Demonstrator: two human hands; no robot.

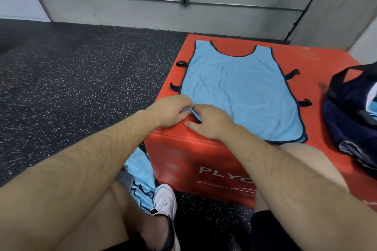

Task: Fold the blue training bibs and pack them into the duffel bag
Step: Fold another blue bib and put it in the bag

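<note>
A light blue training bib (pixel 240 91) with dark trim lies spread flat on a red plyo box (pixel 183 161), neck hole toward the wall. My left hand (pixel 171 111) and my right hand (pixel 210 121) meet at the bib's near left bottom corner, and both pinch its lifted hem. A dark navy duffel bag (pixel 350 120) stands open on the box's right side, with light blue cloth showing inside. More blue bibs (pixel 140 181) lie bunched on my lap below the box's left edge.
The box stands on black speckled rubber flooring (pixel 71 79) against a grey concrete wall (pixel 163 2). My knees and a white shoe (pixel 165 199) are close to the box's front face. Black side straps stick out from both bib edges.
</note>
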